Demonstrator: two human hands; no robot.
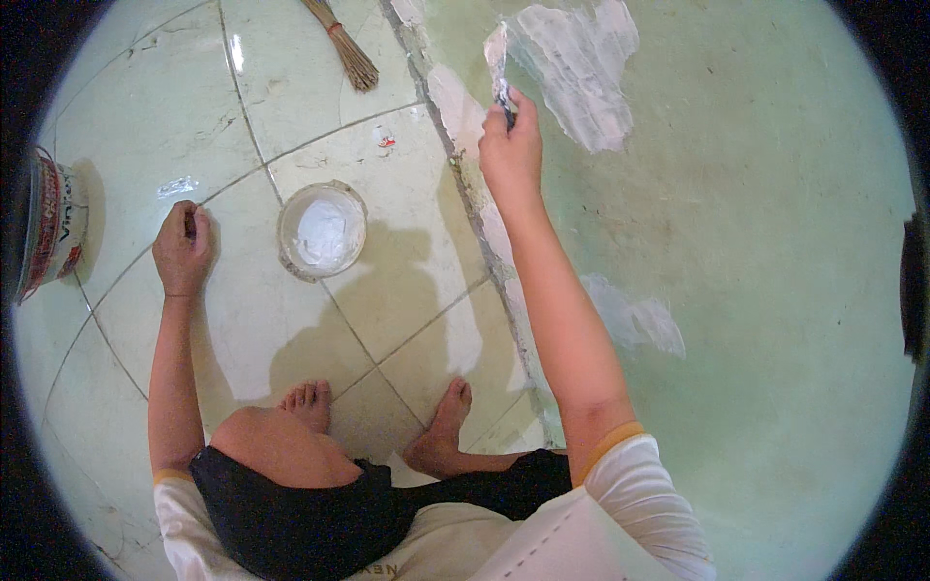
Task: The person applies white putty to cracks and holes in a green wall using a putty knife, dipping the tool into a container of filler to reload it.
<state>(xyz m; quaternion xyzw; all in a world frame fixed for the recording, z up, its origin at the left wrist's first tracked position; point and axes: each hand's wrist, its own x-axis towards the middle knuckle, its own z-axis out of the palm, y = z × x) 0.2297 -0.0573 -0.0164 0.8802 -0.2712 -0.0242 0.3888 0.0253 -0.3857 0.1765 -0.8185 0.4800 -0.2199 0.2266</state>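
Observation:
My right hand (511,145) is closed around the dark handle of a putty knife (496,60), whose blade is smeared with white paste. The blade is close to the lower part of the green wall (756,242), beside a broad white putty patch (586,82). Whether it touches the wall I cannot tell. Off to the left, my left hand (184,250) hangs over the tiles with its fingers curled in. Anything inside those fingers is hidden. Between my arms, a round tub (285,232) of white putty (325,232) stands on the floor.
A paint bucket (60,218) stands at the far left. At the top lies a bundled stick broom (344,53). White filler (455,107) runs along the rough wall-floor joint, and a fainter patch (639,320) marks the wall. My bare feet (441,426) rest on the tiled floor (339,145).

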